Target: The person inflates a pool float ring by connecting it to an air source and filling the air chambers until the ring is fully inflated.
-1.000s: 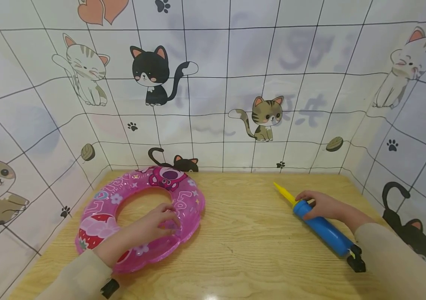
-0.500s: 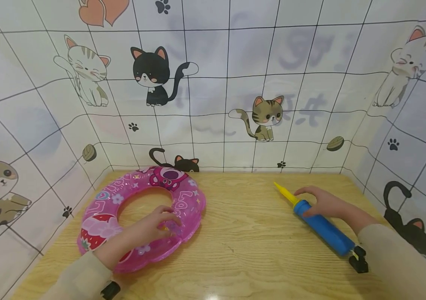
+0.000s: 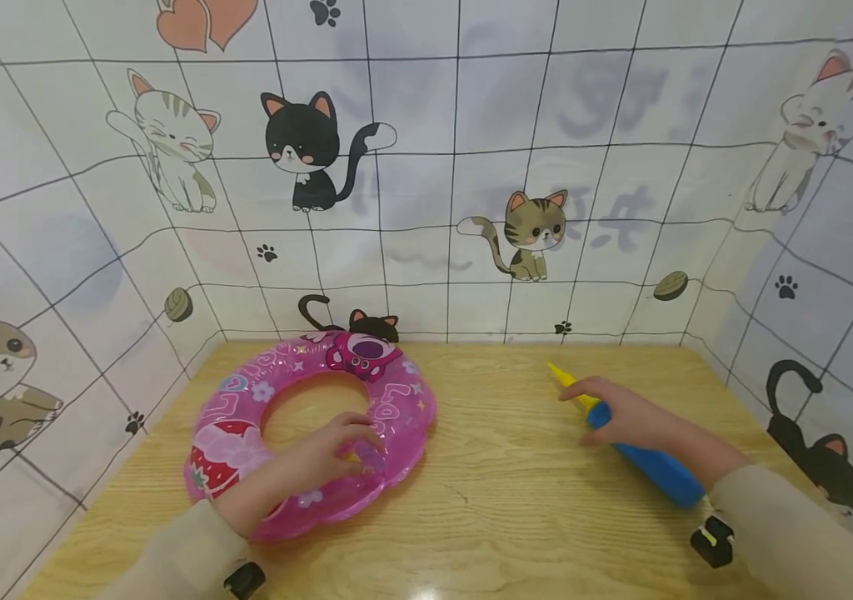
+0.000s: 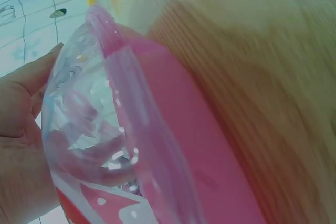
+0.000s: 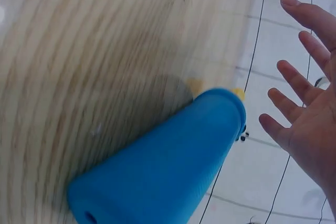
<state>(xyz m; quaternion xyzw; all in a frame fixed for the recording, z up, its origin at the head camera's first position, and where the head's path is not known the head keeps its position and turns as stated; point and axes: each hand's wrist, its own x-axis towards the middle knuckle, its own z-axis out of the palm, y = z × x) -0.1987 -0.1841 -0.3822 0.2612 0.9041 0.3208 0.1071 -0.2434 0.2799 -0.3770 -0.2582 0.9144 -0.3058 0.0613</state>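
A pink inflatable swim ring (image 3: 406,421), printed with a bear, strawberry and flowers, lies on the left of the table. My left hand (image 3: 314,458) holds it at its near right part, fingers bent over the inner edge. In the left wrist view the hand (image 4: 23,135) is partly seen through the ring's clear top film (image 4: 79,114); the exact fingertip contact is hidden. A blue hand pump (image 3: 662,477) with a yellow nozzle (image 3: 557,374) lies slantwise on the right. Above its nozzle end hovers my right hand (image 3: 632,419), fingers spread and apart from the pump (image 5: 168,156).
The wood-grain table (image 3: 471,517) reaches back to a white cloth wall (image 3: 426,192) with grid lines and cartoon cats. Similar cloth walls stand at left and right. Bare tabletop lies between ring and pump. A black wrist device (image 3: 712,542) sits below the right sleeve.
The swim ring has slid to the right together with my left hand. My right hand has come off the pump and shifted toward the left, over the nozzle. The pump stays put.
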